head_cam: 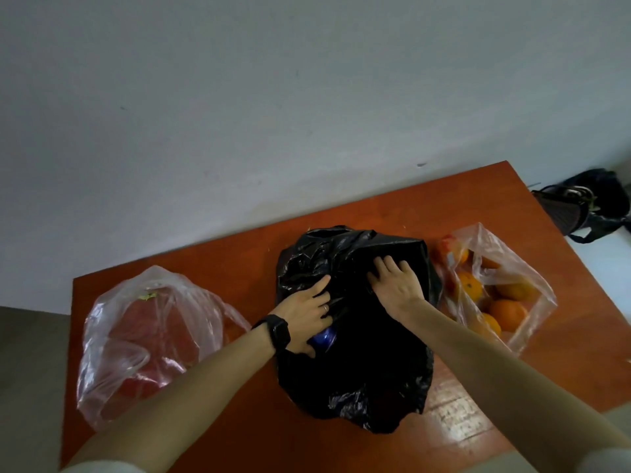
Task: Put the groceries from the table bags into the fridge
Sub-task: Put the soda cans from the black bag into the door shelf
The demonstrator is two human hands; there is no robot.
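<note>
A black plastic bag (pixel 358 363) lies in the middle of the orange-brown table (pixel 239 254). My left hand (pixel 307 315), with a ring and a black watch on the wrist, grips the bag's plastic at its opening; a blue object (pixel 322 337) shows just under the fingers. My right hand (pixel 397 285) rests on the bag's far right side, its fingers bent into the plastic. A clear bag with red produce (pixel 143 339) sits on the left. Another clear bag of oranges (pixel 495 291) sits on the right.
A grey-white wall runs behind the table. Dark bags (pixel 587 203) lie on the floor beyond the table's right corner. The table's left edge drops to a grey floor (pixel 30 387).
</note>
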